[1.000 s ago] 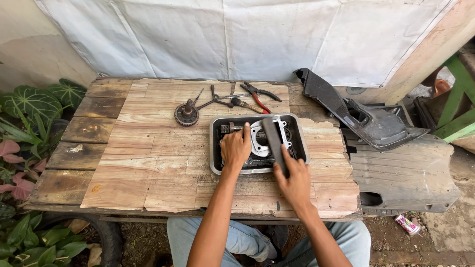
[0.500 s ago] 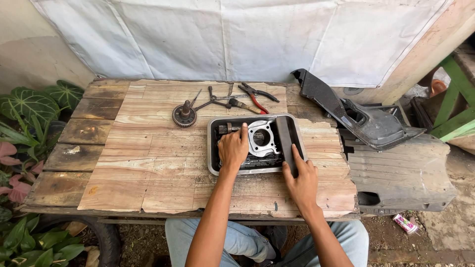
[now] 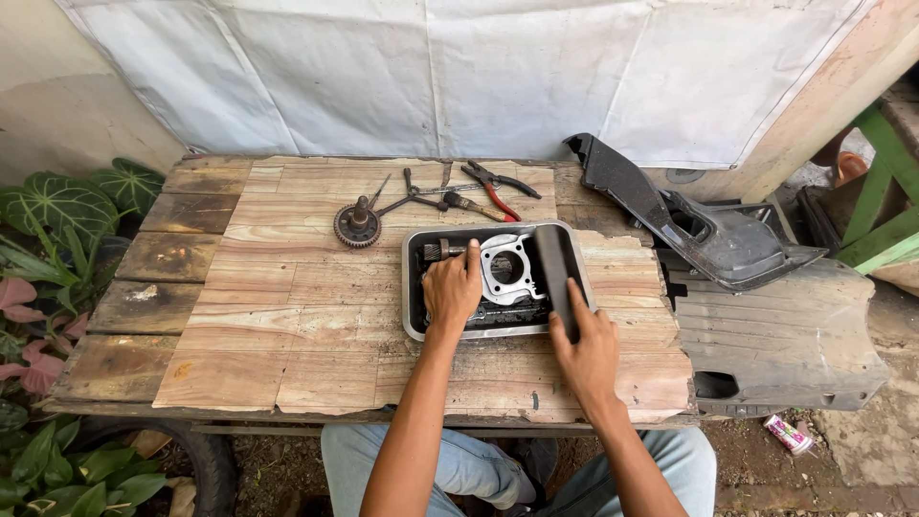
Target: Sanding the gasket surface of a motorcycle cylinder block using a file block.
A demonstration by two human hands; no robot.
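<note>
A metal tray (image 3: 414, 287) sits on the wooden table (image 3: 287, 316) and holds a grey engine cylinder block (image 3: 509, 270) and a small geared shaft (image 3: 438, 251). My left hand (image 3: 452, 289) rests inside the tray's left part, fingers curled on a dark part beside the block. My right hand (image 3: 582, 343) grips a long dark flat strip (image 3: 555, 270) that lies along the tray's right side.
Behind the tray lie a toothed gear on a shaft (image 3: 356, 224), red-handled pliers (image 3: 498, 188), and other hand tools (image 3: 421, 191). A black plastic body panel (image 3: 708, 230) leans at the right. Leafy plants (image 3: 48, 249) crowd the left edge.
My right hand has carried the dark strip from over the middle of the tray to its right side. My left hand stays in the tray.
</note>
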